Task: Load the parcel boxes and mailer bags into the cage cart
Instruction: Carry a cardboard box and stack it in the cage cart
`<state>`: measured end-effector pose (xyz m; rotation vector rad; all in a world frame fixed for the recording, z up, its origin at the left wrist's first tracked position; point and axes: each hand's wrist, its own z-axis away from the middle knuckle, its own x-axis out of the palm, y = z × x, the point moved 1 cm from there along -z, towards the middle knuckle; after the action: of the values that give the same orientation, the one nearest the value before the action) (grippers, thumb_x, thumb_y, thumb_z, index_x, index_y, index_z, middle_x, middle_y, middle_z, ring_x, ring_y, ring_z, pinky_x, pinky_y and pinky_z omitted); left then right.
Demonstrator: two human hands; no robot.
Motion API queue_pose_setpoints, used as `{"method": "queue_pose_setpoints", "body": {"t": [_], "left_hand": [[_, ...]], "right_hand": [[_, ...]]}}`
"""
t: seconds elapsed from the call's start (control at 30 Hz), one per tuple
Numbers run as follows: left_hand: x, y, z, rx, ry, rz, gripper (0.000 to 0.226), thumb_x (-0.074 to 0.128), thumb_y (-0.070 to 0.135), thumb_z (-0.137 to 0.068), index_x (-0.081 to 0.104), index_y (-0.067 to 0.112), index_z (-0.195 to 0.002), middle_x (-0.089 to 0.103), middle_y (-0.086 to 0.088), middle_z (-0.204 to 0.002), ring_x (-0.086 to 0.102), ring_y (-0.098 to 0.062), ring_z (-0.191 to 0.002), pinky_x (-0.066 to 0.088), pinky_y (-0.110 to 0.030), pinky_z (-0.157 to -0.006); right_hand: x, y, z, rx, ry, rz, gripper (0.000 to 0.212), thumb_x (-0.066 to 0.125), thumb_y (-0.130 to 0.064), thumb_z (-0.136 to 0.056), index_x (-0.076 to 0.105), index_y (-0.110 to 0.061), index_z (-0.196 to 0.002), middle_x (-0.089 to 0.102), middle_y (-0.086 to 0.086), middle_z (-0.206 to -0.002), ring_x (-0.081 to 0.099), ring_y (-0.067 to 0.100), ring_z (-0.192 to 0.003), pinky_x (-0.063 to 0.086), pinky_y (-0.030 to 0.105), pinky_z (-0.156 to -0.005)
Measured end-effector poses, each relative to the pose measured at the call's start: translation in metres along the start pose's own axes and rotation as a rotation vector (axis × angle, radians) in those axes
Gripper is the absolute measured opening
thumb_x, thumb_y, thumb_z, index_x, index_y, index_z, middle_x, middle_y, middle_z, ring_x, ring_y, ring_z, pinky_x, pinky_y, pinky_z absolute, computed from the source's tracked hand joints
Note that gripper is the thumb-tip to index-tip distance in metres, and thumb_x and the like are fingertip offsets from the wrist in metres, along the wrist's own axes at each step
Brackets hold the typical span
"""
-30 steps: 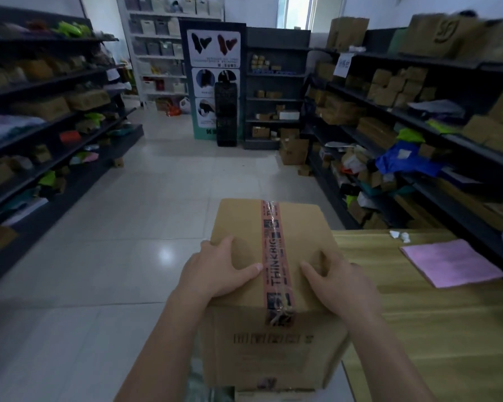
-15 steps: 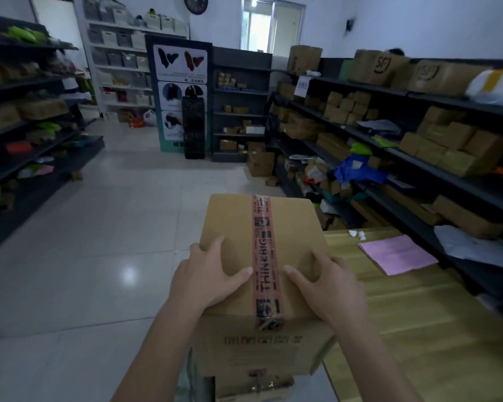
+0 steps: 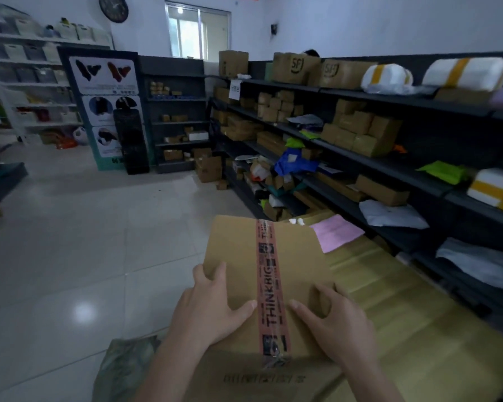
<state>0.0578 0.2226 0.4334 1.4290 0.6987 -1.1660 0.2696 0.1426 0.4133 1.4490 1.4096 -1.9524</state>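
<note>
A brown parcel box [image 3: 238, 256] sealed with a red printed tape strip fills the lower middle of the head view. My left hand [image 3: 206, 309] lies flat on its top, left of the tape, with the fingers spread towards the box's left edge. My right hand [image 3: 334, 323] rests on the top, right of the tape, its fingers slightly bent against the cardboard. What the box stands on is hidden below it. No cage cart is in view.
A wooden table [image 3: 418, 329] with a pink sheet [image 3: 337, 232] lies to the right of the box. Dark shelves [image 3: 389, 166] full of boxes and mailer bags line the right wall. A grey-green bag [image 3: 122, 369] sits at lower left. Tiled floor [image 3: 84, 242] spreads to the left.
The view has swung right and upward, showing more of the right-hand shelves. The box now overlaps the table's left edge. Both hands stay on its top.
</note>
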Motion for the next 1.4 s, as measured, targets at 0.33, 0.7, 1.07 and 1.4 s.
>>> {"method": "queue_pose_setpoints", "body": {"t": [0.33,0.7,1.07,1.4], "left_hand": [[0.065,0.196,0.037,0.166,-0.045,-0.042,0.099,0.049,0.08,-0.083,0.008,0.028,-0.157,0.011,-0.009,-0.159,0.05,-0.033,-0.127,0.045,-0.039,-0.096],[0.156,0.404,0.096,0.437,-0.128,-0.045,0.107,0.05,0.08,-0.081,-0.005,0.03,-0.158,0.007,-0.012,-0.162,0.05,-0.031,-0.13,0.046,-0.038,-0.093],[0.235,0.583,0.176,0.791,-0.334,-0.053,0.11,0.051,0.084,-0.076,-0.002,0.033,-0.158,0.002,-0.003,-0.165,0.04,-0.03,-0.139,0.045,-0.043,-0.105],[0.282,0.736,0.255,1.097,-0.531,-0.128,0.109,0.052,0.083,-0.076,0.0,0.033,-0.158,0.004,-0.004,-0.161,0.049,-0.032,-0.13,0.045,-0.039,-0.103]], "right_hand": [[-0.121,0.177,0.008,0.123,0.084,0.011,0.092,0.046,-0.095,-0.066,0.047,-0.042,-0.141,0.035,-0.006,-0.159,0.052,0.017,-0.129,0.052,0.038,-0.095],[-0.239,0.37,0.075,0.364,0.301,0.048,0.089,0.047,-0.095,-0.066,0.054,-0.043,-0.137,0.038,-0.011,-0.157,0.056,0.014,-0.124,0.052,0.031,-0.076],[-0.333,0.5,0.187,0.783,0.533,0.076,0.082,0.056,-0.09,-0.065,0.058,-0.045,-0.133,0.04,-0.011,-0.156,0.051,0.014,-0.131,0.045,0.03,-0.096],[-0.417,0.597,0.252,1.162,0.635,0.011,0.105,0.05,-0.101,-0.036,0.055,-0.046,-0.126,0.055,-0.002,-0.119,0.059,0.023,-0.113,0.051,0.038,-0.089]]}}
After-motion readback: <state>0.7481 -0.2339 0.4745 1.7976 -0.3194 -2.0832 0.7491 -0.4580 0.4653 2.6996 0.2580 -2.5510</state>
